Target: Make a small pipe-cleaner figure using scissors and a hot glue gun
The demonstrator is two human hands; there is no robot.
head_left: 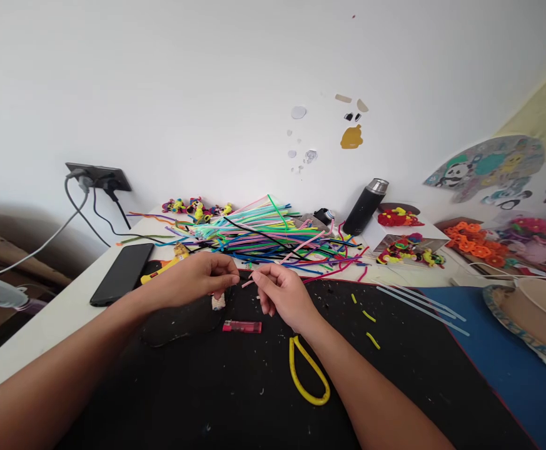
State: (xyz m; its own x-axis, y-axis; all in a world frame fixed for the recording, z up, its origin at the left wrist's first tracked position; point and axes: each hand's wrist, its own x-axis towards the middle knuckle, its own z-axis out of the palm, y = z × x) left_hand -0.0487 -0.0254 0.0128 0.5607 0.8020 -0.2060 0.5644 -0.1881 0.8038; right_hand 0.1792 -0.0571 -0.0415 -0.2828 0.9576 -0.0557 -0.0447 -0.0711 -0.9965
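Note:
My right hand (284, 292) is closed in a pinch on a short piece of pale pink pipe cleaner (247, 284), whose end sticks out to the left. Just across from it, my left hand (214, 275) has thumb and forefinger pressed together; whatever they hold is too small to make out. The fingertips of both hands are close but apart. Below them a pink-red lighter (242, 326) lies on the black mat (197, 387). A yellow looped handle (320, 397) shows beside my right forearm, its other end hidden. A small whitish block (218, 302) sits under my left hand.
Behind the hands lies a heap of coloured pipe cleaners (254, 234). A phone (122, 274) and a yellow tool (157, 272) are at left. Yellow scraps (369, 316), clear sticks (425, 306), a black flask (365, 206) and a round basket (502, 312) are at right.

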